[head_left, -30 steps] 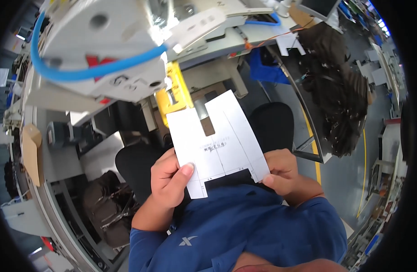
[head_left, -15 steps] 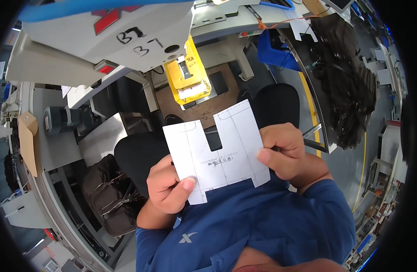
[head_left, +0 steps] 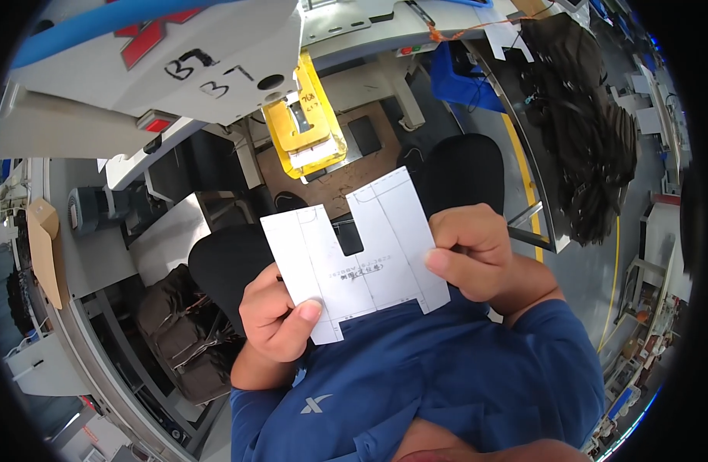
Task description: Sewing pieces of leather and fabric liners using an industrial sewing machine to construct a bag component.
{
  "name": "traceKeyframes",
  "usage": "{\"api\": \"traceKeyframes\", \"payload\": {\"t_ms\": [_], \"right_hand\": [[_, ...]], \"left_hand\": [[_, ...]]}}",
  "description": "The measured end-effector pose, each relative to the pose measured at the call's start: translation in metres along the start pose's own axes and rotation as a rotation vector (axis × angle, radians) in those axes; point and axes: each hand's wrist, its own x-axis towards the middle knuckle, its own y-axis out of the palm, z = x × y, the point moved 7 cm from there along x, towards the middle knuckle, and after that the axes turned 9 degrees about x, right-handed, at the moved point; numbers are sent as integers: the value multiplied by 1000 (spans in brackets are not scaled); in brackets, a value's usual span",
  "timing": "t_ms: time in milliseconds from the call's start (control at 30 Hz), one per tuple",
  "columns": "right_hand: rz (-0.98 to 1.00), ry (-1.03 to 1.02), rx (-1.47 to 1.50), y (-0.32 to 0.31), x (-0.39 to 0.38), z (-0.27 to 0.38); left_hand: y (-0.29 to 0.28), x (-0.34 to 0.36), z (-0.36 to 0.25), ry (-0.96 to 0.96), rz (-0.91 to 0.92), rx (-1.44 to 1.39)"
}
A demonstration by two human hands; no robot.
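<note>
I see the white machine head [head_left: 246, 46] cut off above; the notched paper template [head_left: 373, 269], pinched along opposite edges by left hand [head_left: 275, 319] and right hand [head_left: 471, 250], partly hides both.

The paper [head_left: 371, 283] lies between left fingers [head_left: 308, 312] and right fingers [head_left: 440, 262], a motor [head_left: 100, 210] farther left.

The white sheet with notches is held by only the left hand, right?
Not only the left hand: in the head view, the right hand also grips the white sheet, at its opposite edge. The rest is right.
</note>
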Motion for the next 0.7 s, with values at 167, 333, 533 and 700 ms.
{"api": "traceKeyframes", "payload": {"t_ms": [167, 333, 533, 700], "right_hand": [[-16, -18, 8, -1, -2, 3], [-11, -50, -27, -2, -3, 7], [-8, -78, -35, -2, -5, 8], [-22, -83, -29, -3, -6, 8]], "left_hand": [[4, 5, -4, 19, 2, 10], [4, 6, -11, 54, 2, 123], [4, 6, -14, 76, 3, 132], [5, 5, -13, 66, -8, 141]]}}
